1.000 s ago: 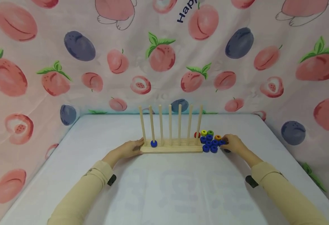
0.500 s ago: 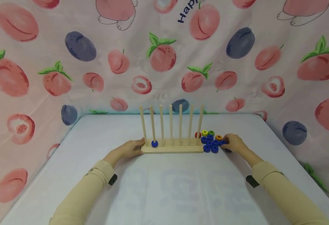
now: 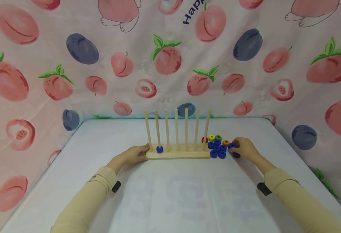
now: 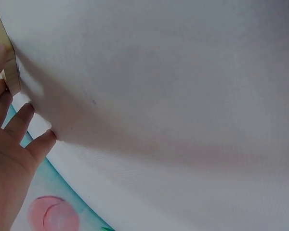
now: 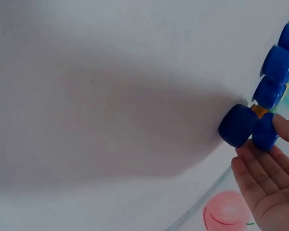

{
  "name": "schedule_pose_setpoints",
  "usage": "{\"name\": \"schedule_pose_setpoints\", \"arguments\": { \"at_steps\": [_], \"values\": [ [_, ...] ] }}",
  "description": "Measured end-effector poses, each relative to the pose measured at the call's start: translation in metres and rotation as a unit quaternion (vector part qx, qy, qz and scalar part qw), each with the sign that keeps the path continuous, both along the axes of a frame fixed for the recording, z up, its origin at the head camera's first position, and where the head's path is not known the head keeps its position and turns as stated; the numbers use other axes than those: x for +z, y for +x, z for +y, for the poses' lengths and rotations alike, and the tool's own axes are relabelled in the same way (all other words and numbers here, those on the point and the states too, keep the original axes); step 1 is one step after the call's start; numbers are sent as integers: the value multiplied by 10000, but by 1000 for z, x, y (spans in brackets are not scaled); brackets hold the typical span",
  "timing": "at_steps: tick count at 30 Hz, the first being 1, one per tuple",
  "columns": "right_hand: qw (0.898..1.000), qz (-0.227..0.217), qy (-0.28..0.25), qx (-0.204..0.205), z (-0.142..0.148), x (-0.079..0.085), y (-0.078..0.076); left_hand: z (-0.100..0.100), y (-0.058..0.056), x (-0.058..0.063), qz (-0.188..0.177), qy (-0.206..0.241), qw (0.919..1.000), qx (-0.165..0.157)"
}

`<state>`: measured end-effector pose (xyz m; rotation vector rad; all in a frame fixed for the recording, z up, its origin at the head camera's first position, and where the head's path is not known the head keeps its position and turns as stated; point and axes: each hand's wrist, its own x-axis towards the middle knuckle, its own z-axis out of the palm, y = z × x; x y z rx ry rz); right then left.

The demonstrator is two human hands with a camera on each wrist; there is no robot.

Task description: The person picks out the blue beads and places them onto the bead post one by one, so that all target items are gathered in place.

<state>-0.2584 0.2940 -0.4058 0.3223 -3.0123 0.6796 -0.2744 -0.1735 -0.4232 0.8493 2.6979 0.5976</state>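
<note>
My left hand [image 3: 135, 154] grips the left end of a wooden peg rack [image 3: 177, 155], which carries several upright dowels. In the left wrist view, the thumb lies along the end of the rack's base [image 4: 10, 72] while the other fingers spread beside it. One blue bead [image 3: 159, 149] sits at the bottom of the second peg from the left. Beyond the rack's right end, my right hand [image 3: 245, 149] pinches a blue bead [image 5: 265, 132] between thumb and fingers. Another dark blue bead [image 5: 238, 126] stands on the table right beside the held one.
Several blue beads [image 3: 216, 148] cluster against the rack's right end. Behind them lie a yellow bead [image 3: 211, 138], a green bead [image 3: 218, 138], an orange bead [image 3: 225, 142] and a red bead [image 3: 204, 140]. A fruit-print cloth [image 3: 170, 87] hangs behind the white table [image 3: 170, 194].
My right hand has shifted slightly up and to the right with the blue bead, and the dark blue bead below it shows more. My left hand stays on the rack.
</note>
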Motion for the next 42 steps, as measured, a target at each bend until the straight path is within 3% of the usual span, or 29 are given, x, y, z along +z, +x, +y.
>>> {"name": "schedule_pose_setpoints", "arguments": {
  "at_steps": [18,42],
  "values": [
    [9951,587,-734,316,-3,1,9,-1,1,-2,1,-56,10000,14],
    [9905,688,-1014,618,-40,2,25,0,-1,-2,35,-21,10000,-17]
  ]
}}
